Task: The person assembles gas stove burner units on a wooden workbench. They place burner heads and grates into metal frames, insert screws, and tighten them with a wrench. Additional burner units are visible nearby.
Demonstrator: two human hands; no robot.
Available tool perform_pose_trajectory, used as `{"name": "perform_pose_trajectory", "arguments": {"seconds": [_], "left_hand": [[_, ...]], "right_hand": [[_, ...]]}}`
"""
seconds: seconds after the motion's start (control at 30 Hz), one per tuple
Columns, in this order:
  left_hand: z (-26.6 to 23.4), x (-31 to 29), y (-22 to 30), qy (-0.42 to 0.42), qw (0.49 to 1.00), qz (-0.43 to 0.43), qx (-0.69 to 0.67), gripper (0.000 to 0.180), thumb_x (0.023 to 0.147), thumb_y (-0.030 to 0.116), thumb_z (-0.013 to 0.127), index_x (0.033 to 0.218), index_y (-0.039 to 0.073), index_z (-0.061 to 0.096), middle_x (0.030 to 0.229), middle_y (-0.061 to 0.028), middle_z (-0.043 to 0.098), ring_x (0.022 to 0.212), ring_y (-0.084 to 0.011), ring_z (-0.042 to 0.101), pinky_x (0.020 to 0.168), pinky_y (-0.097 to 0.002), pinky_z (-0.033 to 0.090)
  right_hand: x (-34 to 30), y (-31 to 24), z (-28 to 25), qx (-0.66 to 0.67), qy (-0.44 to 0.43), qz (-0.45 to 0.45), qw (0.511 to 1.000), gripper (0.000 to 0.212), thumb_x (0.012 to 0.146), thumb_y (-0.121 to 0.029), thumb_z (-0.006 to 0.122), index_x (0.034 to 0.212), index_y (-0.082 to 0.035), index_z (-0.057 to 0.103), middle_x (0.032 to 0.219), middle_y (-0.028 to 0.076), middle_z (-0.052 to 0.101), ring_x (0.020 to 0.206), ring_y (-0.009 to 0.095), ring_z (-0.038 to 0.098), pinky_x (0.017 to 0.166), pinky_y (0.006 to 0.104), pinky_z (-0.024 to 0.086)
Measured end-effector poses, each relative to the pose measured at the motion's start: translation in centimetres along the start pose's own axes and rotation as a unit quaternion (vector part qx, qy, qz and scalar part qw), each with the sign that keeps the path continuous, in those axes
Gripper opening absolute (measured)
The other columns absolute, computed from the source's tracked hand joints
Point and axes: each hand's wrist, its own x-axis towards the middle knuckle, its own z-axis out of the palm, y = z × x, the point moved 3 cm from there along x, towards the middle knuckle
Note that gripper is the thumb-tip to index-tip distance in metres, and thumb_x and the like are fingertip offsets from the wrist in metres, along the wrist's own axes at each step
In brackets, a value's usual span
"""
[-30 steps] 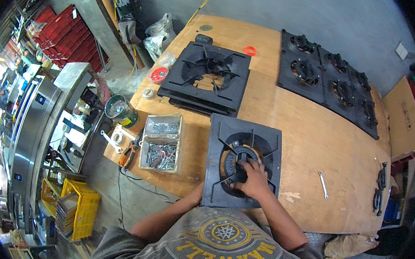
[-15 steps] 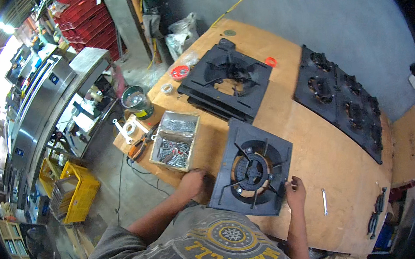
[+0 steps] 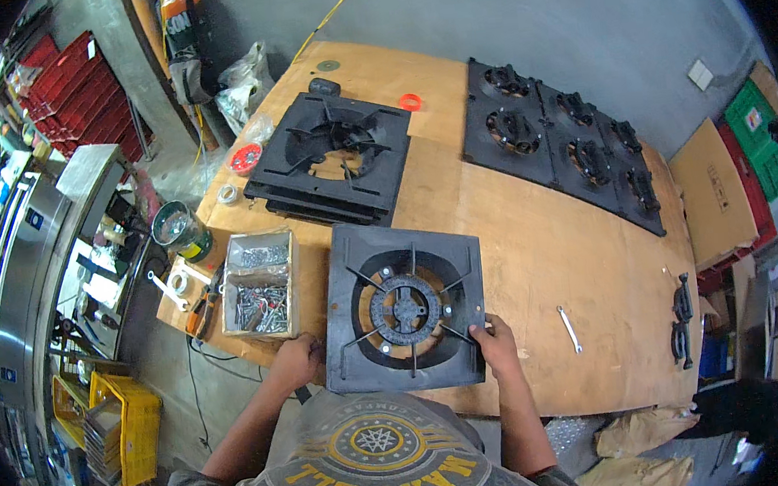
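Wooden tabletop (image 3: 520, 259), right fingers (image 3: 499, 328) pinching my burner plate (image 3: 406, 309); can't tell if my left fingers (image 3: 309, 350) grip. Positioning, I reckon; shifting it needs steadiness.

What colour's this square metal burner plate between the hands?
The burner plate is blackish grey; head view.

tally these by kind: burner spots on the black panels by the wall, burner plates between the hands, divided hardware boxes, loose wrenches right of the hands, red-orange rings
Burner spots: 6
Burner plate: 1
Hardware box: 1
Wrench: 1
Red-orange ring: 1
Total: 10
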Motion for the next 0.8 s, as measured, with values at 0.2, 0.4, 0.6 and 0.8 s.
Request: {"name": "perform_pose_trajectory", "arguments": {"seconds": [0.2,0.4,0.6,0.8], "left_hand": [[0.0,-0.4,-1.1,-0.001,0.999,-0.017,0.031,0.017,0.084,0.015,0.058,0.094,0.001,0.059,0.082,-0.0271,0.066,0.081,-0.0481,0.064,0.072,-0.0550,0.051],[0.9,-0.8,-1.4,-0.001,0.993,-0.065,0.095,0.027,0.083,0.022,0.059,0.107,0.010,0.055,0.074,-0.0220,0.066,0.072,-0.0427,0.066,0.064,-0.0563,0.052],[0.6,-0.8,-2.2,0.016,0.996,-0.001,0.089,0.033,0.085,0.029,0.062,0.115,0.016,0.063,0.080,-0.0176,0.069,0.074,-0.0379,0.068,0.065,-0.0516,0.054],[0.4,-1.5,-4.0,0.072,0.993,0.052,0.080,0.027,0.087,0.029,0.062,0.107,0.012,0.069,0.086,-0.0119,0.071,0.079,-0.0311,0.070,0.068,-0.0462,0.055]], "right_hand": [[-0.3,-2.3,0.7,0.000,-0.026,0.000,1.000,0.037,0.085,-0.012,0.069,0.118,0.003,0.062,0.095,0.013,0.069,0.084,0.019,0.063,0.078,0.0318,0.050],[-0.5,-0.9,0.2,0.000,-0.009,-0.005,1.000,0.032,0.088,-0.013,0.065,0.116,0.002,0.062,0.096,0.011,0.068,0.085,0.017,0.061,0.079,0.0315,0.048],[-2.3,-0.4,0.3,0.005,0.022,0.020,1.000,0.032,0.094,-0.014,0.061,0.120,0.005,0.060,0.102,0.011,0.066,0.093,0.017,0.059,0.087,0.0284,0.044],[-2.4,-0.4,0.6,-0.001,0.023,-0.020,1.000,0.033,0.096,-0.016,0.058,0.119,0.007,0.060,0.106,0.010,0.065,0.096,0.016,0.057,0.089,0.0282,0.043]]}}
